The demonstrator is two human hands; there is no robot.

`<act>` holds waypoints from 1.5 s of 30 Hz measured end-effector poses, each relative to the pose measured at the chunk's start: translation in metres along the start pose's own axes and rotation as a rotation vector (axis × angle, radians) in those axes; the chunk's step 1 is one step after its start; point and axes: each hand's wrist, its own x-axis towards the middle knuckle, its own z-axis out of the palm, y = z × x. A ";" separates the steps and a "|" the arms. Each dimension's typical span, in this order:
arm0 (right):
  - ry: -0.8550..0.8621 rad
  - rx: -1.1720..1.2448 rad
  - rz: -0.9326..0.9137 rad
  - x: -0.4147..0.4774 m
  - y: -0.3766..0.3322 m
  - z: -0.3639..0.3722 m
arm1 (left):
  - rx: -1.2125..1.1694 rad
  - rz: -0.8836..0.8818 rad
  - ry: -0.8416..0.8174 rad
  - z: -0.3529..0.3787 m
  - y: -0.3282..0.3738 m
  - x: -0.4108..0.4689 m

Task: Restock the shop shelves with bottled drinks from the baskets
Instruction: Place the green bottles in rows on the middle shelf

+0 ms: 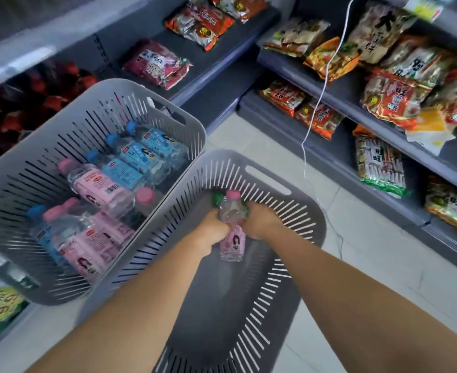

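Two grey plastic baskets, side by side on the pale tiled floor. Both have slotted walls, rounded corners and cut-out handles.

Left basket: about nine small clear bottles lying on their sides in rows. Some have blue caps and blue labels, others pink caps and pink labels.

Right basket: bare grey bottom nearer the camera, with both hands at the far end.

Pink bottle: inside the right basket, between the two hands, pink cap pointing away. The plastic is clear and ribbed, the label pink with a small dark-haired figure printed on it. Something green shows just behind it, too blurred to identify.

Left hand: fingers curled round the pink bottle's middle.
Right hand: pressed against the bottle's other side, fingers hidden, so its grip cannot be told.

Grey metal shelves beyond hold crinkly snack packets. A white cable hangs down in front of them.
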 end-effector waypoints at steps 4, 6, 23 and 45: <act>-0.136 0.181 0.033 0.007 -0.010 0.001 | 0.045 0.009 0.014 0.001 -0.006 0.005; -0.107 0.196 0.076 0.008 -0.013 -0.002 | 0.032 -0.005 0.024 -0.002 -0.009 0.007; -0.316 0.255 0.211 0.008 -0.012 0.042 | -0.028 -0.166 0.051 -0.030 -0.045 0.001; -0.156 0.951 -0.149 -0.148 -0.059 -0.095 | 0.009 0.221 -0.025 -0.106 0.044 -0.199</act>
